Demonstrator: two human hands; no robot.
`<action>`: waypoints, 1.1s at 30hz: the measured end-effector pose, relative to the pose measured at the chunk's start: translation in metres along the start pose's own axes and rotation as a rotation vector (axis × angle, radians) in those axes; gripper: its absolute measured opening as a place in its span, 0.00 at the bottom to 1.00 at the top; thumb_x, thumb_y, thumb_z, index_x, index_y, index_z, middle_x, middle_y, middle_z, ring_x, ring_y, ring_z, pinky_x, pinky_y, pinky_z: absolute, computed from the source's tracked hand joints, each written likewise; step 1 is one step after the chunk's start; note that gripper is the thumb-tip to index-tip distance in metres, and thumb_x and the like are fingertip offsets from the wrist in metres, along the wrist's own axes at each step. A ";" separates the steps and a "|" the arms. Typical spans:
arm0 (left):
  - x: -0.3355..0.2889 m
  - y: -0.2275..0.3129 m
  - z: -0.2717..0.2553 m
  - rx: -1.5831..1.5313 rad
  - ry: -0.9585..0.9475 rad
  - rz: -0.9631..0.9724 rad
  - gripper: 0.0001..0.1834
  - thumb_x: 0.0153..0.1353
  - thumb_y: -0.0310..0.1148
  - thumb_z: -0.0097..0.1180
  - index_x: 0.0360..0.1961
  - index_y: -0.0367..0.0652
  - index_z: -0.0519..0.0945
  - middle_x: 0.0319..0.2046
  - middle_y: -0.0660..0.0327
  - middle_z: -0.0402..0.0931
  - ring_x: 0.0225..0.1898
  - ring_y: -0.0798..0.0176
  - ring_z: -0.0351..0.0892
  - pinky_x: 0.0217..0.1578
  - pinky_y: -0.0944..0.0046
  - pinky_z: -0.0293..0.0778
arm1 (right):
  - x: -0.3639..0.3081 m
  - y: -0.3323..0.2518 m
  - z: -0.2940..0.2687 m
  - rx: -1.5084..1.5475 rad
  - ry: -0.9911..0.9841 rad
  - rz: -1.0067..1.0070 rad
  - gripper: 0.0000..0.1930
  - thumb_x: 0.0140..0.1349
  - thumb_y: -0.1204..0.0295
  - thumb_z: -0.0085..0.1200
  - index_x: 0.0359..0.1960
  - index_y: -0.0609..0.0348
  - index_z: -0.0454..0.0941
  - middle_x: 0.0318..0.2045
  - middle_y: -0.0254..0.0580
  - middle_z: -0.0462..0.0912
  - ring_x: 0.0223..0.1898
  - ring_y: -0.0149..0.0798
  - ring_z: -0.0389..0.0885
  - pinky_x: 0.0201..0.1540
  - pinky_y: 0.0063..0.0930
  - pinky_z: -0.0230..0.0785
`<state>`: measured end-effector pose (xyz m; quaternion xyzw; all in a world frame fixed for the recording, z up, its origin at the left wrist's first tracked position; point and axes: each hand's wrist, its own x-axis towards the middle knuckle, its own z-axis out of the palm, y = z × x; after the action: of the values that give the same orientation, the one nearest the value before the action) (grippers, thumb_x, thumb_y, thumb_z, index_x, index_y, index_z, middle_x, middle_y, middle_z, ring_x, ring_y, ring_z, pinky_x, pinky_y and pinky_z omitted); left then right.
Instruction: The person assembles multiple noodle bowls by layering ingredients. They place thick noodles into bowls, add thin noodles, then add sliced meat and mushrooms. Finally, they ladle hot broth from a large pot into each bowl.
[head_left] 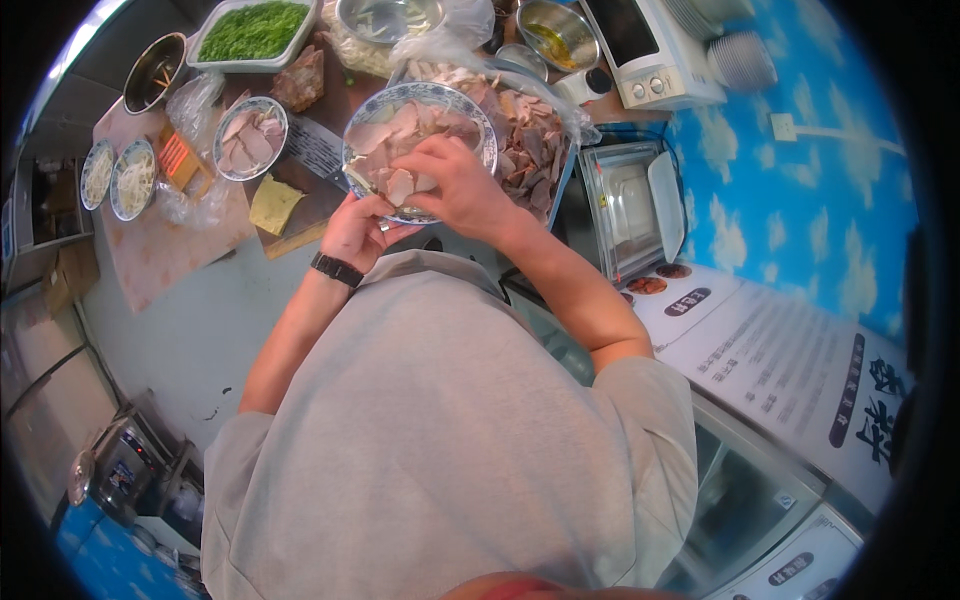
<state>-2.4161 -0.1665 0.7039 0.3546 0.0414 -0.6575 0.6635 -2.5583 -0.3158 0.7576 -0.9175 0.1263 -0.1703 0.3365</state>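
Note:
My left hand grips the near rim of a blue-and-white patterned bowl, held up in front of my chest. A dark bracelet or watch band is on the left wrist. Inside the bowl lie thin pale meat slices. My right hand reaches over the bowl's near side, its fingers closed on a few meat slices. Just right of the bowl, a large plastic-lined tray holds a heap of sliced meat, pale at the back and browner toward the front.
Left on the counter stand another bowl of meat slices, two bowls of white shreds, a yellow cloth-like piece and a dark pot. Chopped greens fill a white tub. A microwave and stacked plates are at right.

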 end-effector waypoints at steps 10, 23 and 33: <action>-0.001 0.000 0.002 0.041 0.019 -0.038 0.33 0.60 0.17 0.46 0.69 0.41 0.62 0.62 0.47 0.74 0.56 0.43 0.83 0.52 0.43 0.86 | -0.013 0.030 -0.038 -0.044 0.141 0.197 0.20 0.60 0.72 0.67 0.55 0.59 0.82 0.42 0.47 0.87 0.39 0.44 0.87 0.43 0.33 0.79; 0.003 -0.006 -0.014 0.020 -0.012 -0.001 0.33 0.60 0.18 0.48 0.69 0.37 0.63 0.60 0.46 0.76 0.54 0.46 0.84 0.49 0.47 0.89 | -0.084 0.182 -0.055 -0.320 0.211 0.694 0.19 0.58 0.65 0.67 0.51 0.57 0.83 0.43 0.51 0.87 0.47 0.52 0.86 0.49 0.42 0.78; 0.000 -0.012 -0.008 0.003 0.104 0.065 0.28 0.61 0.17 0.49 0.65 0.37 0.67 0.56 0.50 0.79 0.53 0.47 0.85 0.49 0.43 0.88 | -0.034 0.045 -0.046 0.005 0.354 0.172 0.11 0.62 0.78 0.61 0.47 0.59 0.84 0.37 0.46 0.85 0.32 0.43 0.84 0.37 0.35 0.78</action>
<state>-2.4239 -0.1609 0.6932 0.3907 0.0633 -0.6163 0.6809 -2.6129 -0.3642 0.7527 -0.8583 0.2610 -0.2997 0.3247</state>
